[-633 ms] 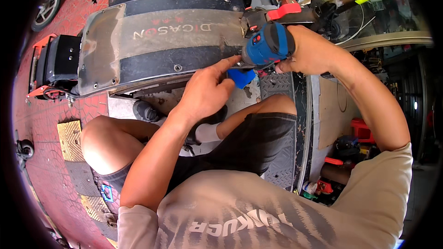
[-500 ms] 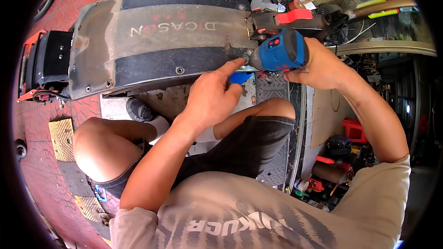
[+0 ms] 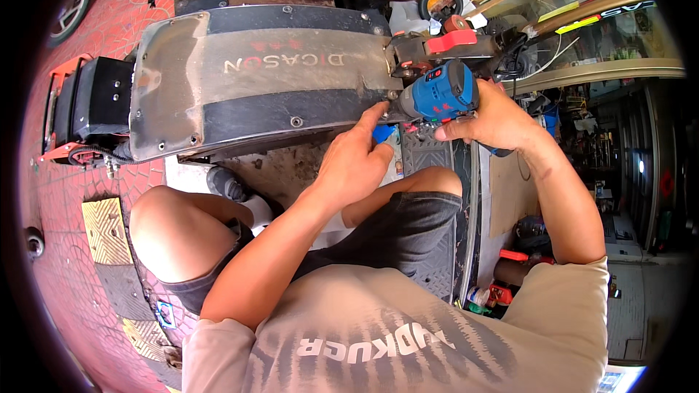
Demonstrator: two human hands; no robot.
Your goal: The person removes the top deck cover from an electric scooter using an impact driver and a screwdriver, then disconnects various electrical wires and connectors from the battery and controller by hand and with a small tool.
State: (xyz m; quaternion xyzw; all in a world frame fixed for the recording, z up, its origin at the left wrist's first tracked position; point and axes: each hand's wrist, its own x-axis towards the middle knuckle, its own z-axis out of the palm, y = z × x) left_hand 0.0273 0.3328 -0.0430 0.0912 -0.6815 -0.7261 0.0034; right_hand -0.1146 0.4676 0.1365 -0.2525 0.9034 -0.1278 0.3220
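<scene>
Blue drill (image 3: 445, 90): in the right hand (image 3: 502, 118), its nose close by the near right corner of the scooter board (image 3: 255, 111).
Right fingers: wrapped around the drill's handle.
Left hand (image 3: 355, 161): pointing finger stuck out, tip at the board's edge; I can't tell what the tucked fingers do.
Ouch risk: the drill could slip and hurt that finger, because it's so near.
Scratch risk: a tipped drill might scrape the board.
</scene>
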